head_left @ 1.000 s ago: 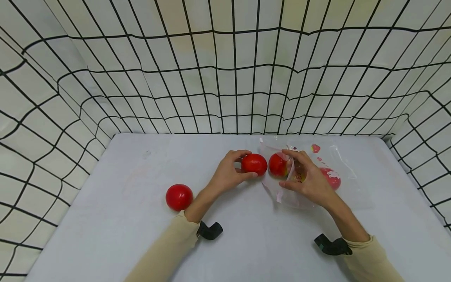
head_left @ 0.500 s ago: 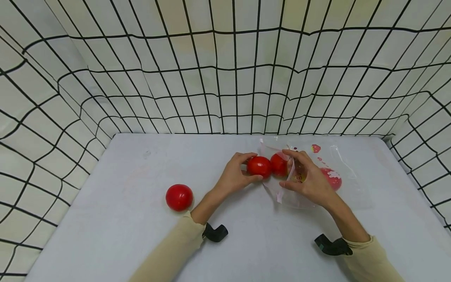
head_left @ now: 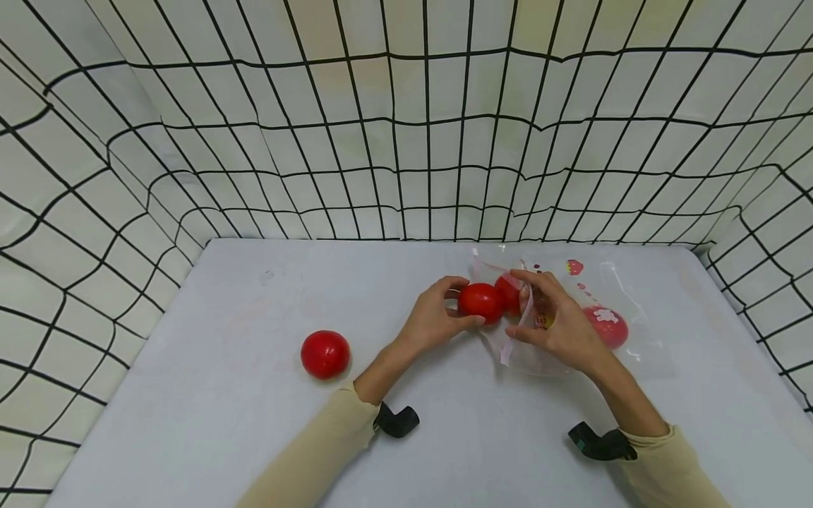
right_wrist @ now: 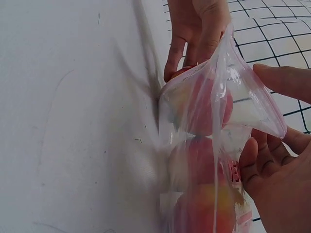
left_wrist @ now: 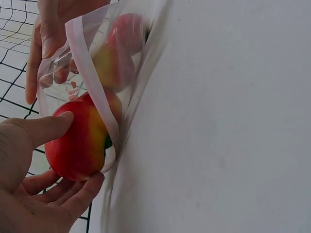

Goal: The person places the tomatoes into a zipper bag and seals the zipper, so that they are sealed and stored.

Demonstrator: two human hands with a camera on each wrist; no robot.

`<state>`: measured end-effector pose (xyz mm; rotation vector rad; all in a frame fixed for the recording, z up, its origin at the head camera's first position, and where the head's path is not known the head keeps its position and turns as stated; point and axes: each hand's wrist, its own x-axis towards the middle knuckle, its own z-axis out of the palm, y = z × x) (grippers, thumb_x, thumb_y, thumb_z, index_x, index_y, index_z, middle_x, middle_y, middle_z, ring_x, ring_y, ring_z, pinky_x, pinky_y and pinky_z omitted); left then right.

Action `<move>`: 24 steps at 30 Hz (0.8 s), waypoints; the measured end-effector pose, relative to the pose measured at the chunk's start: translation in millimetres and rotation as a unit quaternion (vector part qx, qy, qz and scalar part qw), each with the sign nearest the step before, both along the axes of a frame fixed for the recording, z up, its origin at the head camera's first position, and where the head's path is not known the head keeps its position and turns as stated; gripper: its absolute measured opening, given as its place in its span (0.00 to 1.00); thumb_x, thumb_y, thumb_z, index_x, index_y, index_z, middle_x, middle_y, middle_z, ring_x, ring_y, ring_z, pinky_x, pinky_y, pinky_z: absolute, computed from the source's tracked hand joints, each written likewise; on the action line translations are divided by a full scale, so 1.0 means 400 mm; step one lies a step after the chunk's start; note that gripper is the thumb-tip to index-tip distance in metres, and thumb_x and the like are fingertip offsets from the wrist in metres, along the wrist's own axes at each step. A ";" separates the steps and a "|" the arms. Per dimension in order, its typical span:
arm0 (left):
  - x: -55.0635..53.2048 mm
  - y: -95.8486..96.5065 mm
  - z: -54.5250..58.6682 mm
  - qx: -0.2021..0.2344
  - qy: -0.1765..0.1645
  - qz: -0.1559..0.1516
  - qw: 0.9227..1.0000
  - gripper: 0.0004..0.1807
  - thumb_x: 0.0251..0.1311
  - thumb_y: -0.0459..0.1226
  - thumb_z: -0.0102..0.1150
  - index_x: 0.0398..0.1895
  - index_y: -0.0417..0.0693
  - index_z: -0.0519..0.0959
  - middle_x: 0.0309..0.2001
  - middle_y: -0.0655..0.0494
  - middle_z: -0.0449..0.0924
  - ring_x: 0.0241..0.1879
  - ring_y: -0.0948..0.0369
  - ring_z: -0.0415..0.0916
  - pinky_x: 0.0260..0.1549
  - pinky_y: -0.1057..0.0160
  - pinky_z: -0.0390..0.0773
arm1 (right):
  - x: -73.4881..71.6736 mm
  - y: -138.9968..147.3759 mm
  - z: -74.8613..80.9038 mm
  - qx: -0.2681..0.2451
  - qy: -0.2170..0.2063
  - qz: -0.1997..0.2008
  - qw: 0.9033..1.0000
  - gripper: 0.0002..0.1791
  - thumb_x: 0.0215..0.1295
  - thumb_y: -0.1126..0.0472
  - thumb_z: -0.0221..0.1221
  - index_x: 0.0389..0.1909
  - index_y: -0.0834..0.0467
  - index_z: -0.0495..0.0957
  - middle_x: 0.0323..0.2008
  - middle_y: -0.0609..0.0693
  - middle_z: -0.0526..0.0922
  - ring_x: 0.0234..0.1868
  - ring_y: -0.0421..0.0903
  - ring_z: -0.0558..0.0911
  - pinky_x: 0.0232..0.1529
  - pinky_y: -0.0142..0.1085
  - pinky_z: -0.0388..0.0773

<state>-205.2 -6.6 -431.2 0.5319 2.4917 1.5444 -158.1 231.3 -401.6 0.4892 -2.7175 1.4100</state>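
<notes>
Left hand [head_left: 428, 317] holds red fruit [head_left: 480, 302] at mouth of clear bag [left_wrist: 89, 70]

Left hand: thumb and fingers bent round the fruit, which sits between both hands at the bag's pink-edged rim; right hand [head_left: 565, 328]: wide, thumb and fingers set well apart, touching the bag at its mouth; whether it also pinches the film cannot be told; bagged fruit [right_wrist: 194, 162]: red, seen through the film near the right hand; lone red fruit [head_left: 325, 355]: on the white table [head_left: 190, 416], left of the left hand and nearer the wearer; black mesh [head_left: 428, 122]: stands beyond both hands
</notes>
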 end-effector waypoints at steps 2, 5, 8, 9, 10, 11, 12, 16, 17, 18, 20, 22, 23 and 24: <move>0.000 0.007 0.000 -0.002 0.000 -0.002 1.000 0.37 0.59 0.37 0.75 0.71 0.42 0.70 0.66 0.45 0.78 0.61 0.49 0.80 0.56 0.55 0.87 | -0.001 0.000 0.000 -0.004 0.003 0.002 1.000 0.50 0.54 0.62 0.77 0.78 0.48 0.65 0.66 0.56 0.73 0.67 0.52 0.72 0.56 0.17 0.73; 0.001 0.016 0.001 -0.003 -0.001 -0.004 1.000 0.37 0.59 0.37 0.75 0.70 0.43 0.71 0.66 0.45 0.79 0.61 0.49 0.81 0.56 0.56 0.87 | -0.003 0.000 0.000 -0.009 0.007 0.006 1.000 0.50 0.54 0.63 0.77 0.77 0.49 0.65 0.66 0.55 0.73 0.69 0.53 0.72 0.57 0.17 0.72; 0.001 0.025 0.000 0.001 -0.003 -0.010 1.000 0.36 0.59 0.37 0.76 0.69 0.42 0.71 0.66 0.45 0.79 0.61 0.50 0.81 0.56 0.57 0.87 | -0.004 0.001 -0.001 -0.014 0.012 0.009 1.000 0.50 0.53 0.64 0.77 0.78 0.49 0.65 0.67 0.55 0.72 0.70 0.55 0.72 0.58 0.17 0.72; 0.002 0.027 -0.001 0.002 -0.002 -0.013 1.000 0.36 0.58 0.36 0.76 0.69 0.42 0.71 0.65 0.45 0.79 0.61 0.50 0.81 0.56 0.57 0.87 | -0.005 0.001 -0.001 -0.016 0.013 0.010 1.000 0.50 0.53 0.65 0.77 0.78 0.49 0.65 0.67 0.55 0.72 0.71 0.55 0.72 0.58 0.17 0.72; 0.002 0.029 -0.002 0.002 -0.001 -0.017 1.000 0.36 0.58 0.36 0.76 0.69 0.42 0.72 0.66 0.46 0.79 0.61 0.50 0.81 0.56 0.57 0.87 | -0.005 0.001 -0.001 -0.017 0.014 0.010 1.000 0.51 0.53 0.65 0.77 0.78 0.49 0.65 0.67 0.55 0.72 0.71 0.55 0.72 0.58 0.17 0.72; 0.003 0.032 -0.004 0.001 0.002 -0.021 1.000 0.36 0.58 0.36 0.76 0.69 0.42 0.72 0.66 0.46 0.79 0.61 0.50 0.80 0.56 0.57 0.87 | -0.005 0.001 -0.001 -0.018 0.014 0.010 1.000 0.51 0.53 0.65 0.77 0.78 0.49 0.65 0.67 0.55 0.72 0.71 0.56 0.72 0.58 0.17 0.72; 0.003 0.033 -0.005 -0.001 0.005 -0.025 1.000 0.36 0.58 0.36 0.76 0.69 0.43 0.72 0.66 0.46 0.79 0.61 0.50 0.80 0.56 0.57 0.87 | -0.005 0.001 0.000 -0.020 0.014 0.009 1.000 0.51 0.53 0.65 0.77 0.78 0.49 0.65 0.68 0.55 0.72 0.71 0.56 0.72 0.58 0.18 0.72; 0.004 0.039 -0.013 -0.010 0.019 -0.037 0.999 0.36 0.58 0.36 0.76 0.70 0.43 0.72 0.66 0.47 0.78 0.61 0.51 0.80 0.55 0.57 0.87 | -0.004 0.002 0.002 -0.027 0.010 0.008 1.000 0.50 0.53 0.65 0.77 0.78 0.48 0.65 0.68 0.55 0.72 0.72 0.56 0.71 0.58 0.18 0.73; 0.004 0.040 -0.014 -0.014 0.022 -0.038 0.999 0.36 0.58 0.36 0.75 0.70 0.44 0.72 0.66 0.47 0.77 0.61 0.52 0.80 0.55 0.58 0.87 | -0.005 0.003 0.002 -0.032 0.011 0.009 0.999 0.50 0.53 0.66 0.76 0.78 0.50 0.65 0.68 0.55 0.72 0.72 0.56 0.71 0.59 0.18 0.73; 0.003 0.041 -0.014 -0.019 0.025 -0.039 0.999 0.36 0.58 0.36 0.75 0.71 0.44 0.72 0.66 0.47 0.77 0.60 0.52 0.80 0.54 0.59 0.87 | -0.005 0.003 0.002 -0.037 0.010 0.010 0.999 0.50 0.52 0.67 0.76 0.77 0.51 0.65 0.68 0.55 0.71 0.73 0.57 0.71 0.59 0.19 0.73; 0.003 0.042 -0.014 -0.032 0.033 -0.039 0.998 0.36 0.59 0.37 0.75 0.71 0.45 0.73 0.65 0.47 0.77 0.60 0.52 0.79 0.52 0.60 0.88 | -0.006 0.005 0.001 -0.048 0.012 0.014 0.999 0.50 0.52 0.68 0.76 0.77 0.53 0.65 0.68 0.56 0.71 0.73 0.58 0.71 0.58 0.18 0.74; 0.002 0.042 -0.013 -0.049 0.041 -0.038 0.997 0.36 0.58 0.38 0.75 0.71 0.47 0.73 0.63 0.46 0.78 0.59 0.52 0.79 0.51 0.61 0.88 | -0.007 0.007 0.000 -0.055 0.016 0.016 0.998 0.50 0.51 0.69 0.76 0.77 0.54 0.65 0.67 0.57 0.72 0.73 0.59 0.71 0.57 0.18 0.74; 0.002 0.042 -0.013 -0.056 0.046 -0.037 0.997 0.36 0.58 0.38 0.76 0.71 0.48 0.74 0.62 0.46 0.78 0.58 0.52 0.79 0.52 0.61 0.87 | -0.007 0.007 0.000 -0.056 0.018 0.017 0.998 0.50 0.51 0.69 0.76 0.77 0.54 0.65 0.67 0.57 0.72 0.73 0.59 0.71 0.57 0.18 0.74; 0.002 0.043 -0.013 -0.061 0.049 -0.037 0.996 0.36 0.58 0.38 0.76 0.71 0.48 0.74 0.61 0.45 0.78 0.58 0.52 0.79 0.52 0.60 0.87 | -0.007 0.008 0.000 -0.057 0.018 0.017 0.998 0.50 0.52 0.69 0.76 0.77 0.53 0.65 0.67 0.57 0.72 0.73 0.59 0.71 0.58 0.18 0.74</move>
